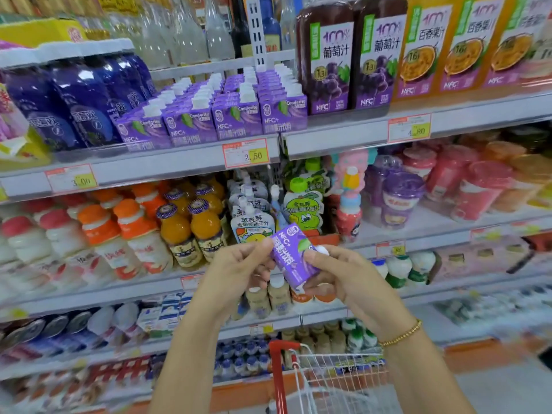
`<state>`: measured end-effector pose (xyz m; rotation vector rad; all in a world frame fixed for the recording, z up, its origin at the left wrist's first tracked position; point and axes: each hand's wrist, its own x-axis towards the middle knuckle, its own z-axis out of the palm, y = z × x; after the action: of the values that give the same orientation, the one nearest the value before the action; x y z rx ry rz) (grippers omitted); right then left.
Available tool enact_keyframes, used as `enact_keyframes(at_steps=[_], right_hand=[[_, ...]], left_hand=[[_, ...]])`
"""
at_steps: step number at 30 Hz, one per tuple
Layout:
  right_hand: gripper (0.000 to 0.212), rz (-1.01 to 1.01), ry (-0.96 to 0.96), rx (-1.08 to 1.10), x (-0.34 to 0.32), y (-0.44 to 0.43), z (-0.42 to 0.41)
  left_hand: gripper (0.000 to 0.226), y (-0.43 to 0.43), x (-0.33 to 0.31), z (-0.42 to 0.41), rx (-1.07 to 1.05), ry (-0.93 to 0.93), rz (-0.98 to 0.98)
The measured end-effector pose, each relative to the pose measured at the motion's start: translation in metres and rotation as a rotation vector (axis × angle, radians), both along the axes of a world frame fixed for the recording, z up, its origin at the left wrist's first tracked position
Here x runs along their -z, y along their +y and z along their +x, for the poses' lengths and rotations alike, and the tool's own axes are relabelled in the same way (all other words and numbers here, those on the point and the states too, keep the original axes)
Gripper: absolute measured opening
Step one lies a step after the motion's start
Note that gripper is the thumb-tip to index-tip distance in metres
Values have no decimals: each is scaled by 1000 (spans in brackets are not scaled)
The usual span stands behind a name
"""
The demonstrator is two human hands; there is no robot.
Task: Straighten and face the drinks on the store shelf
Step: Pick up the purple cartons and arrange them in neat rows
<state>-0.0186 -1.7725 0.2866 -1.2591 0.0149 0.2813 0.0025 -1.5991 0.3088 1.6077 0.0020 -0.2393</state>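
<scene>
From the head camera, we look at store shelves packed with drinks, with both hands raised in front of them. The left hand [239, 264] and the right hand [337, 273] together hold one small purple juice carton [291, 258], tilted, with its printed face turned up toward us. The right hand's thumb and fingers wrap its lower end, and the left hand's curled fingertips pinch its upper edge. The carton is off the shelf, in the air well below its place. Above, the matching purple cartons [215, 115] stand in rows on the upper shelf [149, 165], over a price tag [246, 152]. Their front labels face outward, so we judge that block is largely faced, though the front line steps back toward the left. The held carton has yet to be set down upright, label forward. The lower shelves are too blurred to judge. A shopping cart [313, 377] stands below the hands.
</scene>
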Motion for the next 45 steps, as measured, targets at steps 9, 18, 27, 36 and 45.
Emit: enact_keyframes(at_steps=[9,18,27,36,45], right_hand=[[19,-258,-135,90,1,4,-2],[40,-812,-923,299,15,-1,7],[37,-274,-546,130,3,0,2],[51,-605,-844,297,-4,0,11],[46,-788,-1373,571,-41,9,53]], left_hand=[[34,0,10,6,3,60,-144],[45,5,-1,9,132,185,-17],[45,11,9,6,62,-88,2],[36,9,-30,-5,-50,-548,351],[39,1,-88,9,-177,-508,257]])
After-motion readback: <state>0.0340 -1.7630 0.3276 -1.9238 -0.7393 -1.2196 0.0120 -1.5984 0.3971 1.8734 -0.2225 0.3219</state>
